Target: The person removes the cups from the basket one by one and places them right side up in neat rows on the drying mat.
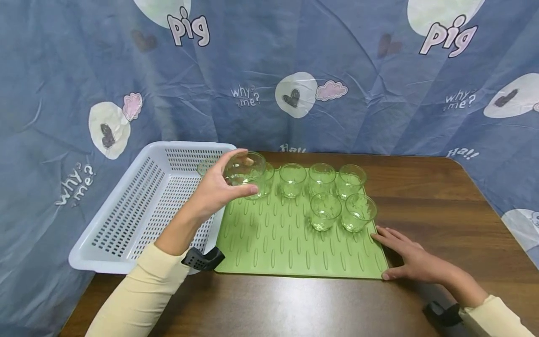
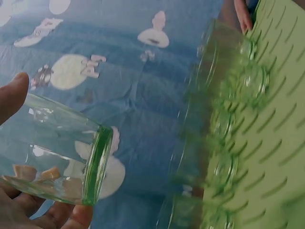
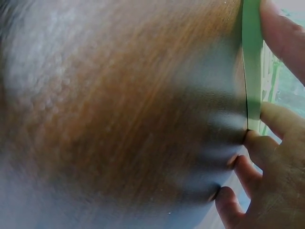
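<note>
In the head view my left hand grips a clear, faintly green drinking glass between thumb and fingers, raised over the back left part of a green ridged mat. The left wrist view shows this glass from the side, its thick base facing right. Several similar glasses stand on the mat, including one at the back right and one in front of it. Spread out at the mat's right edge, my right hand touches it with thumb and fingertips. The right wrist view shows those fingers along the green edge.
Left of the mat is a light blue perforated plastic basket. Another glass rim shows partly behind my left hand; whether it is inside the basket I cannot tell. A brown wooden table lies beneath, with a blue printed cloth behind.
</note>
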`<state>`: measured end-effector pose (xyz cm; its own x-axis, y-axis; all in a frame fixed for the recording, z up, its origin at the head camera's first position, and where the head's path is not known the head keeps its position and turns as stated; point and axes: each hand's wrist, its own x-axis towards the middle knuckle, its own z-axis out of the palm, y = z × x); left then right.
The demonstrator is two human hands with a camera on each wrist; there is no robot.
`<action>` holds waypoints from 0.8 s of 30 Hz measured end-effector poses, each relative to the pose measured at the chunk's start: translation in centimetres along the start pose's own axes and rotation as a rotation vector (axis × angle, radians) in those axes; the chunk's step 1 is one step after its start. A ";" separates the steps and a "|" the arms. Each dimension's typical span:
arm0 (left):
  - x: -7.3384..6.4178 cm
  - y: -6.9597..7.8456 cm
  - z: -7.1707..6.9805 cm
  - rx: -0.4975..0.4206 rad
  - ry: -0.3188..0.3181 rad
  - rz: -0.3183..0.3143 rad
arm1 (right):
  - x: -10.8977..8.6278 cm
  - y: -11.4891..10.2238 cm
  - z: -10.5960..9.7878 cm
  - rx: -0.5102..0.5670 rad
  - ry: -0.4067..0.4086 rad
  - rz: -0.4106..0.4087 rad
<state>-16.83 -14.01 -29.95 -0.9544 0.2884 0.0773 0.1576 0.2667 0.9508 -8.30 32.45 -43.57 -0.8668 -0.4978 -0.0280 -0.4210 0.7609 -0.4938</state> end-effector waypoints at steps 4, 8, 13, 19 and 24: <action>0.1 0.0 2.1 -0.025 0.027 -0.006 | 0.1 0.0 0.0 -0.001 -0.004 -0.001; 0.2 0.2 4.1 -0.046 0.056 -0.009 | 0.1 0.0 0.0 -0.006 -0.006 -0.006; 0.4 0.4 6.1 -0.058 0.074 0.007 | 0.0 0.1 0.1 -0.012 0.024 -0.030; 0.3 -0.7 7.8 -0.042 0.101 -0.052 | 0.0 0.2 0.2 -0.006 0.019 -0.037; 0.5 -2.5 8.9 -0.016 0.128 -0.064 | 0.1 0.1 0.1 -0.008 0.001 -0.015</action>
<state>-15.40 -6.34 -34.92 -0.9871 0.1515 0.0527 0.0920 0.2655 0.9597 -8.40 32.45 -43.70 -0.8608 -0.5085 -0.0196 -0.4360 0.7569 -0.4868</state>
